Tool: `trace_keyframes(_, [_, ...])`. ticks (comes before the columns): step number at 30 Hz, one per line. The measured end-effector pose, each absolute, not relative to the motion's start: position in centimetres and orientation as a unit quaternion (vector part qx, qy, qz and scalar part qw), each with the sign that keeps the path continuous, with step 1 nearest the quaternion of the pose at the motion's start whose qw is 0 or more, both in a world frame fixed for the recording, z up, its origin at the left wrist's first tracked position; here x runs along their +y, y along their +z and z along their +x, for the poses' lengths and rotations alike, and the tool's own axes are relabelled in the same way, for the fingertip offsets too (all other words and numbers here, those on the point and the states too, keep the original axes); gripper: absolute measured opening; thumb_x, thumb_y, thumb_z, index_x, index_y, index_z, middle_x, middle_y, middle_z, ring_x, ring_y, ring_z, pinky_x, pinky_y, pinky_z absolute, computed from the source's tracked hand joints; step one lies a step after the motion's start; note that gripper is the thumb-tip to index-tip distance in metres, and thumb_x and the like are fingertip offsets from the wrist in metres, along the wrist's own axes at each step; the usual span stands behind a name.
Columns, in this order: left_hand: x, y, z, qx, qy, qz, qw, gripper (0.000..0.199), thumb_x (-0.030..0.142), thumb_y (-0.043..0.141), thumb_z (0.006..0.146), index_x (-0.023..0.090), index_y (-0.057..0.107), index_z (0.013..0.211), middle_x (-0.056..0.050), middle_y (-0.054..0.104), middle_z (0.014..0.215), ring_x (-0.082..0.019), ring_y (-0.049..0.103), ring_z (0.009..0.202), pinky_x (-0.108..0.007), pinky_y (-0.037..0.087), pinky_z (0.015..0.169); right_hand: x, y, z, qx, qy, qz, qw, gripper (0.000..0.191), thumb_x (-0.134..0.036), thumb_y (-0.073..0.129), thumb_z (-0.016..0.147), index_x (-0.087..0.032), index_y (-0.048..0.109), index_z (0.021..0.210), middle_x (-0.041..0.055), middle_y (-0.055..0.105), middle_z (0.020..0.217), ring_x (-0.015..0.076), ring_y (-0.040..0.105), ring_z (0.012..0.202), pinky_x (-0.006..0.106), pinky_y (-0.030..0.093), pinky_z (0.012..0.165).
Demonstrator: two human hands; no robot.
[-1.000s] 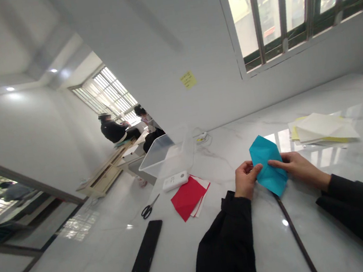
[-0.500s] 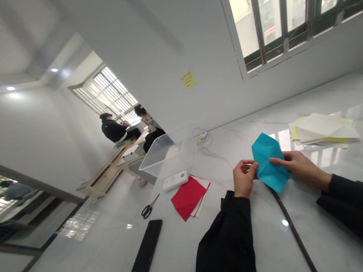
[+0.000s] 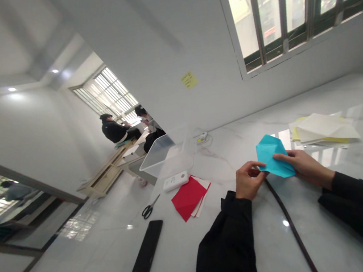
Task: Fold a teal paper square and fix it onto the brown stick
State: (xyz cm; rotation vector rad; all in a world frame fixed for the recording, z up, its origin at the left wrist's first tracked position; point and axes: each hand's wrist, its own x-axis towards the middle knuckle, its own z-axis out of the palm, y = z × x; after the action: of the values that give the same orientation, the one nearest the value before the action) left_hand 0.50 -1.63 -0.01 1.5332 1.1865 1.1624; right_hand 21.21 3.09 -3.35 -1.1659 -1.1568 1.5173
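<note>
A creased piece of blue paper (image 3: 269,150) is held up above the marble-look table, between my two hands. My left hand (image 3: 249,180) pinches its lower left edge between thumb and fingers. On the other side, my right hand (image 3: 309,167) grips the right edge, its thumb lying across the front and its fingers behind, mostly hidden. The paper's lower part looks folded or tilted back. Below the hands a dark cord-like strip (image 3: 291,224) runs toward the table's near edge.
Left of my hands lie red paper sheets (image 3: 190,198), a white device (image 3: 175,181), scissors (image 3: 147,210) and a black phone-like slab (image 3: 146,253). A clear plastic bin (image 3: 157,157) stands behind. White and yellow papers (image 3: 325,129) are stacked at right. Two people sit in the background.
The blue paper has shifted slightly right, and its lower point no longer shows, so it looks shorter. Both hands have moved a little to the right with it.
</note>
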Motion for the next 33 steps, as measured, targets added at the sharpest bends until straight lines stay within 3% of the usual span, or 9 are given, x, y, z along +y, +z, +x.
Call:
trace_keyframes(6, [-1.4, -0.4, 0.5, 0.469, 0.491, 0.586, 0.443, 0.044, 0.055, 0.089, 0.072, 0.014, 0.076, 0.082, -0.008, 0.074, 0.083, -0.015, 0.066, 0.068, -0.027, 0.051, 0.065, 3.1, -3.4, 21.2, -0.477, 0.603, -0.468, 0.436, 0.044, -0.061, 0.08, 0.08, -0.019, 0.078, 0.09, 0.0099, 0.081, 0.09, 0.0285, 0.074, 0.078, 0.038, 0.059, 0.072])
trace_keyframes(11, [-1.6, -0.2, 0.7, 0.494, 0.468, 0.577, 0.453, 0.043, 0.051, 0.085, 0.078, 0.014, 0.077, 0.098, -0.004, 0.068, 0.066, -0.015, 0.063, 0.06, -0.025, 0.046, 0.059, 2.9, -3.1, 21.2, -0.51, 0.59, -0.481, 0.4, 0.048, -0.063, 0.078, 0.08, -0.016, 0.076, 0.087, 0.0085, 0.078, 0.082, 0.0227, 0.067, 0.068, 0.034, 0.052, 0.062])
trace_keyframes(15, [-1.8, 0.0, 0.9, 0.494, 0.449, 0.605, 0.433, 0.038, 0.042, 0.086, 0.077, 0.014, 0.078, 0.101, 0.0, 0.061, 0.065, -0.009, 0.049, 0.055, -0.022, 0.037, 0.053, 3.0, -3.1, 21.1, -0.573, 0.553, -0.476, 0.374, 0.053, -0.066, 0.076, 0.08, -0.014, 0.076, 0.084, 0.0085, 0.076, 0.078, 0.0218, 0.064, 0.068, 0.033, 0.048, 0.063])
trace_keyframes(18, [-1.7, -0.2, 0.9, 0.497, 0.448, 0.603, 0.434, 0.036, 0.038, 0.085, 0.077, 0.014, 0.077, 0.102, 0.0, 0.062, 0.068, -0.009, 0.05, 0.057, -0.021, 0.04, 0.054, 3.0, -3.1, 21.0, -0.61, 0.537, -0.461, 0.355, 0.056, -0.068, 0.073, 0.081, -0.013, 0.078, 0.084, 0.0097, 0.076, 0.079, 0.0234, 0.065, 0.071, 0.035, 0.049, 0.066])
trace_keyframes(25, [-1.4, -0.5, 0.8, 0.458, 0.495, 0.558, 0.484, 0.068, 0.035, 0.088, 0.074, 0.021, 0.065, 0.136, -0.007, 0.071, 0.104, -0.014, 0.066, 0.074, -0.027, 0.056, 0.068, 3.2, -3.2, 20.9, -0.631, 0.542, -0.44, 0.339, 0.059, -0.07, 0.073, 0.081, -0.013, 0.081, 0.093, 0.0117, 0.08, 0.089, 0.0281, 0.07, 0.08, 0.038, 0.053, 0.073])
trace_keyframes(30, [-1.3, -0.8, 0.8, 0.448, 0.491, 0.531, 0.525, 0.12, 0.039, 0.095, 0.067, 0.026, 0.028, 0.166, -0.009, 0.075, 0.107, -0.018, 0.07, 0.078, -0.032, 0.059, 0.075, 2.7, -2.7, 20.7, -0.639, 0.537, -0.431, 0.344, 0.062, -0.074, 0.073, 0.08, -0.013, 0.08, 0.089, 0.0117, 0.079, 0.085, 0.0272, 0.068, 0.075, 0.037, 0.052, 0.069])
trace_keyframes(31, [-1.2, -0.9, 0.9, 0.447, 0.492, 0.527, 0.529, 0.122, 0.04, 0.097, 0.065, 0.024, 0.029, 0.165, -0.009, 0.076, 0.107, -0.018, 0.07, 0.079, -0.033, 0.059, 0.076, 2.5, -2.5, 20.6, -0.638, 0.537, -0.429, 0.347, 0.063, -0.075, 0.073, 0.08, -0.013, 0.08, 0.089, 0.0116, 0.078, 0.084, 0.0267, 0.068, 0.074, 0.037, 0.052, 0.068])
trace_keyframes(33, [-1.1, -1.1, 0.9, 0.445, 0.497, 0.528, 0.525, 0.108, 0.043, 0.098, 0.062, 0.019, 0.048, 0.154, -0.01, 0.076, 0.107, -0.02, 0.07, 0.082, -0.033, 0.058, 0.079, 2.0, -2.0, 20.4, -0.634, 0.539, -0.422, 0.359, 0.063, -0.076, 0.074, 0.079, -0.014, 0.08, 0.088, 0.0114, 0.078, 0.082, 0.026, 0.067, 0.073, 0.037, 0.052, 0.067])
